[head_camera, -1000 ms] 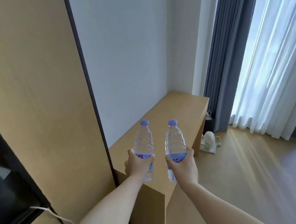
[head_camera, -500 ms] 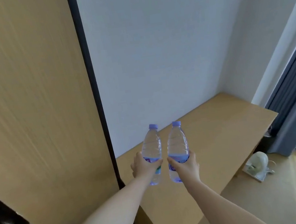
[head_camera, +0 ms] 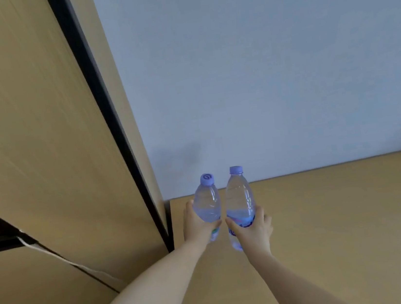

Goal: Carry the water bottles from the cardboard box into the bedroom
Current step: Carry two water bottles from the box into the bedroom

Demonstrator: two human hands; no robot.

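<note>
Left hand gripped the left water bottle around its lower body, fingers curled round the far side and thumb across the near side by the label; bottle leaned with its purple cap tipped toward the camera, so the cap top showed. Right hand gripped the right water bottle at the label band, thumb on the left of the bottle and fingers wrapped round the right; this bottle stood closer to upright, its cap seen more from the side. The two bottles sat just beside each other, shoulders nearly touching, both part-filled with clear water. Both were held over the left rear corner of the light wooden desk top, near the white wall; whether either base touched the desk could not be told, as the hands covered the bases. Compared with half a second earlier, the view had swung left and down: the curtain, the floor and the small white device on it had gone out of frame, and the desk top filled the lower right. The left bottle had tilted further toward the camera. The tall wooden panel with its black edge strip stood at left, right against the desk's side. Both bare forearms reached in from the bottom edge.
</note>
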